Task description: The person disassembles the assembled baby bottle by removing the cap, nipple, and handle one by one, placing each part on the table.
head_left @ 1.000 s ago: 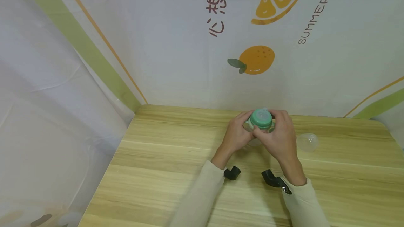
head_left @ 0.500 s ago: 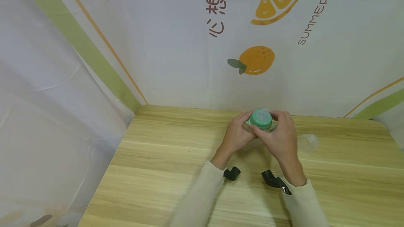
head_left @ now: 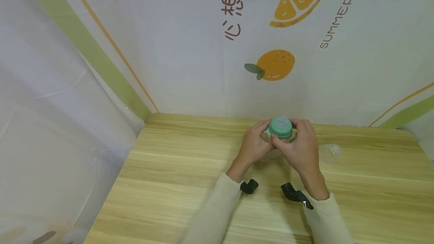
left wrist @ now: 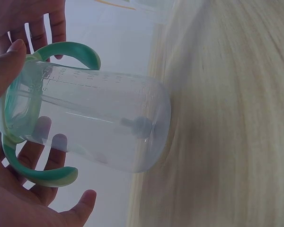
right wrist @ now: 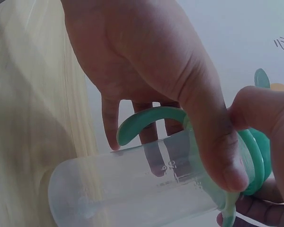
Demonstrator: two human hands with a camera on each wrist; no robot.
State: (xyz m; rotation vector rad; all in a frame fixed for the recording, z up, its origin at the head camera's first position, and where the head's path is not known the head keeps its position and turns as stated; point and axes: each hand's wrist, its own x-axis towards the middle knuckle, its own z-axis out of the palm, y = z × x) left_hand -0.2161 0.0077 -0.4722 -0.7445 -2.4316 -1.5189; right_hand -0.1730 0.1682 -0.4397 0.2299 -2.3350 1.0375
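A clear baby bottle (left wrist: 99,109) with two green handles, measuring marks and a straw inside is upright between my hands, its base at the wooden tabletop. Its green cap (head_left: 280,128) faces up. My left hand (head_left: 255,144) grips the bottle from the left, fingers around its upper body, near one handle (left wrist: 49,176). From the other side my right hand (head_left: 300,146) holds it, the thumb (right wrist: 229,172) across the collar and the fingers behind the other handle (right wrist: 154,116). Part of the collar is hidden by the hands.
A clear dome-shaped cover (head_left: 330,153) lies on the wooden table (head_left: 176,176) just right of my right hand. Behind the table's back edge hangs a white printed cloth (head_left: 190,67). Black camera mounts (head_left: 292,192) stick out from both sleeves.
My right thumb slid slightly left along the collar, then back right. The bottle, left hand and clear cover stay nearly where they were.
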